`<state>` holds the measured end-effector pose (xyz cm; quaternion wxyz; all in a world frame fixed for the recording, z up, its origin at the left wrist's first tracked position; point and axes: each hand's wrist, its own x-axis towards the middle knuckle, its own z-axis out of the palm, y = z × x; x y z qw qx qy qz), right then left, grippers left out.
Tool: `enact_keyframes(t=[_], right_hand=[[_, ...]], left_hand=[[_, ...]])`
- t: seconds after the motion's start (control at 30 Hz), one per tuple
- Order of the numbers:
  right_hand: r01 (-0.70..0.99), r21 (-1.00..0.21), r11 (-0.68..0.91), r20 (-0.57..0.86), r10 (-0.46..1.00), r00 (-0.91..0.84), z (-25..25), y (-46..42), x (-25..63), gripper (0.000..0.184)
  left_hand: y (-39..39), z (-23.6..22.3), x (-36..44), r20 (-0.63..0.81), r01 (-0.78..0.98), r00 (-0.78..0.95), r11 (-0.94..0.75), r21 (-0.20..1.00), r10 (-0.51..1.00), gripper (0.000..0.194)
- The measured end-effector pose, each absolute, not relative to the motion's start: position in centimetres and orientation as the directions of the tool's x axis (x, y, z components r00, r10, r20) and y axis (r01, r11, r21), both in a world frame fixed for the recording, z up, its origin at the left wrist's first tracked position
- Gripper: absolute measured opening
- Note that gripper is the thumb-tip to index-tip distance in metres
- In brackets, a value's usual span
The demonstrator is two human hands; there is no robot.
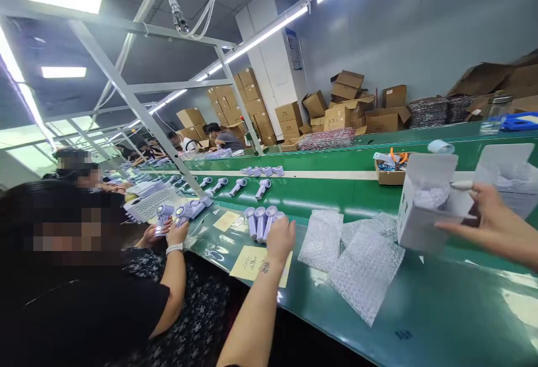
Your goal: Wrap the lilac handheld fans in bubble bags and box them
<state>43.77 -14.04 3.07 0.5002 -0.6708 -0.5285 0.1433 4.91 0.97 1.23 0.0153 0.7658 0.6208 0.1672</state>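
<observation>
My left hand (281,241) is closed around the rightmost of several lavender handheld fans (260,221) lying side by side on the green bench. Its fingers partly hide that fan. To the right, my right hand (491,218) grips an open white box (420,227) by its side, thumb low and forefinger at the rim. A white covering shows on the forefinger's tip. Bubble wrap (431,198) fills the box's mouth; what it wraps is hidden. Between my hands lie flat bubble-wrap bags (365,269), overlapping. A yellow paper with handwriting (247,263) lies under my left wrist.
Another open white box (504,185) stands beyond my right hand. A small carton (389,171) of loose parts sits behind. More fans (263,189) line the green conveyor (319,193). At my left, a co-worker (84,277) holds fans. A metal frame post (159,131) slants overhead.
</observation>
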Motion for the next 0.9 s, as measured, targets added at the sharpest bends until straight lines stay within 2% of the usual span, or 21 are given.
enact_keyframes(t=[0.1, 0.23, 0.3, 0.37, 0.4, 0.43, 0.5, 0.57, 0.6, 0.63, 0.67, 0.73, 0.77, 0.83, 0.9], right_hand=[[0.605, -0.796, 0.03, 0.331, 0.858, 0.393, 3.5, -8.6, 46.4, 0.072], [0.593, -0.801, 0.08, 0.37, 0.845, 0.386, 1.9, -2.6, 46.8, 0.063], [0.584, -0.809, 0.06, 0.354, 0.844, 0.404, 1.0, -0.7, 46.6, 0.06], [0.574, -0.818, 0.041, 0.333, 0.847, 0.414, 0.6, 0.2, 46.4, 0.066], [0.575, -0.817, 0.032, 0.329, 0.846, 0.42, 0.6, 0.2, 46.3, 0.069], [0.579, -0.815, 0.03, 0.335, 0.839, 0.428, 0.8, -0.1, 46.0, 0.071], [0.556, -0.831, 0.016, 0.356, 0.783, 0.51, 1.2, -1.7, 44.5, 0.066], [0.39, -0.921, -0.007, 0.259, 0.737, 0.625, 1.5, -4.3, 41.4, 0.045], [0.221, -0.975, -0.025, 0.127, 0.754, 0.645, 1.4, -5.9, 39.3, 0.035], [0.006, -0.997, -0.072, -0.057, 0.833, 0.55, 1.3, -7.4, 37.0, 0.031], [-0.204, -0.968, -0.148, -0.212, 0.915, 0.344, 1.0, -8.9, 34.7, 0.033], [-0.464, -0.86, -0.213, -0.284, 0.955, 0.086, 0.2, -11.7, 30.9, 0.034], [-0.543, -0.817, -0.194, -0.278, 0.958, 0.077, -0.2, -12.9, 29.7, 0.033], [-0.622, -0.778, -0.089, -0.294, 0.926, 0.235, -1.0, -15.2, 28.8, 0.027], [-0.663, -0.748, -0.023, -0.365, 0.849, 0.382, -1.9, -17.6, 29.4, 0.025]], left_hand=[[3.9, -0.9, 1.0, 0.077, 0.99, 0.041, -0.051, 0.129, 0.996, 0.024], [4.6, -3.6, -0.2, -0.006, 0.999, 0.016, -0.016, 0.029, 1.0, 0.034], [4.6, -4.4, -0.6, -0.038, 0.998, 0.004, -0.001, 0.057, 0.999, 0.034], [4.6, -4.6, -1.1, -0.05, 0.978, -0.027, 0.037, 0.205, 0.998, 0.031], [4.5, -4.4, -1.3, -0.066, 0.939, -0.041, 0.061, 0.338, 0.997, 0.032], [4.3, -4.0, -1.3, -0.092, 0.86, -0.045, 0.086, 0.504, 0.995, 0.033], [3.3, -3.1, -0.3, -0.155, 0.566, 0.0, 0.127, 0.815, 0.988, 0.038], [1.4, -2.1, 2.4, -0.183, 0.228, 0.1, 0.156, 0.961, 0.978, 0.041], [0.1, -1.7, 4.3, -0.185, 0.106, 0.156, 0.17, 0.98, 0.97, 0.042], [-1.3, -1.5, 6.4, -0.188, 0.03, 0.222, 0.186, 0.982, 0.957, 0.042], [-2.9, -1.3, 8.5, -0.173, -0.011, 0.284, 0.184, 0.983, 0.943, 0.044], [-5.7, -1.2, 11.9, -0.179, 0.019, 0.488, 0.194, 0.981, 0.855, 0.048], [-6.8, -1.3, 12.9, -0.159, 0.059, 0.616, 0.157, 0.986, 0.771, 0.051], [-7.9, -1.6, 13.0, -0.064, 0.128, 0.814, -0.071, 0.989, 0.578, 0.053], [-7.3, -2.5, 11.3, 0.051, 0.158, 0.902, -0.439, 0.884, 0.429, 0.049]])
